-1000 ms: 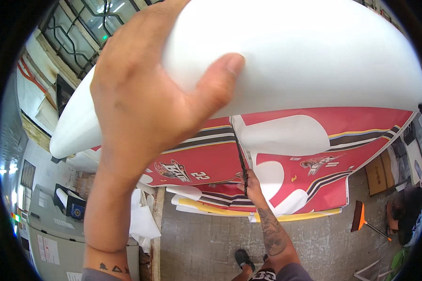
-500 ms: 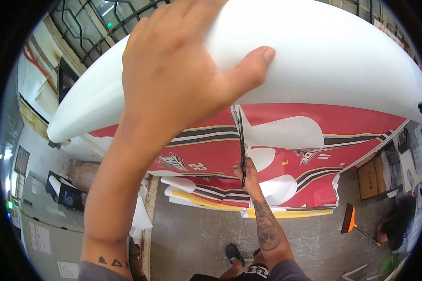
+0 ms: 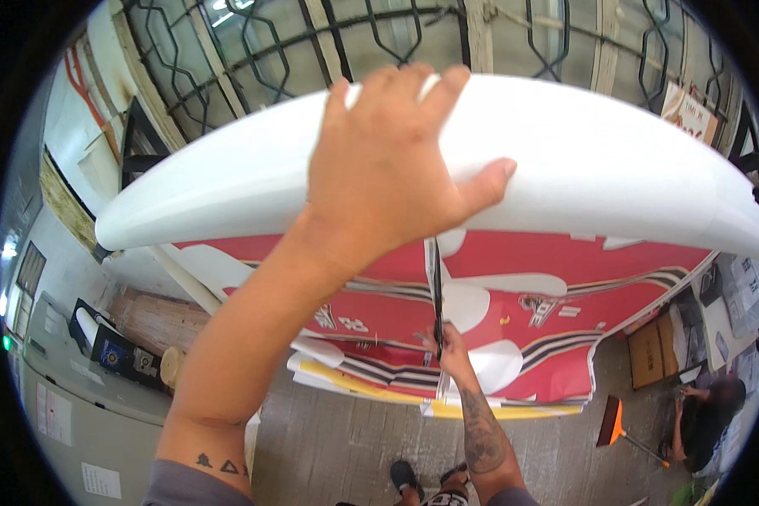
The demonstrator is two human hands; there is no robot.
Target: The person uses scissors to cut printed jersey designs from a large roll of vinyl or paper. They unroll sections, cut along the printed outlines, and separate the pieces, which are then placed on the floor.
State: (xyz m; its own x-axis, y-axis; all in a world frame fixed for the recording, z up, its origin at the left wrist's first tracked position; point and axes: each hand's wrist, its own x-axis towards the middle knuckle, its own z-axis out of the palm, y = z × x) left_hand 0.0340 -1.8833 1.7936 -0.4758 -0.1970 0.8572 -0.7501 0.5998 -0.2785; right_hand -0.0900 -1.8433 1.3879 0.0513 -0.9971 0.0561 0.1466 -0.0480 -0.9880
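A big white roll (image 3: 607,156) stretches across the view, and a red printed sheet (image 3: 557,291) with white shapes and dark stripes hangs below it. My left hand (image 3: 388,160) lies on top of the roll, fingers spread and thumb stretched to the right. Lower down, my right hand (image 3: 454,350) grips dark long-bladed scissors (image 3: 438,308), whose blades point up along a slit in the red sheet. The scissor handles are partly hidden by my fingers.
Behind the roll is a window with a dark metal grille (image 3: 337,42). A grey cabinet (image 3: 101,422) stands at left. At right are a cardboard box (image 3: 647,356), an orange broom (image 3: 613,422) and another person (image 3: 717,422) low down. Yellow-edged sheet folds (image 3: 497,412) hang over the tiled floor.
The view has tilted up, so more of the grille shows and the roll sits lower in the picture. My left hand stays on the roll; my right still holds the scissors at the slit.
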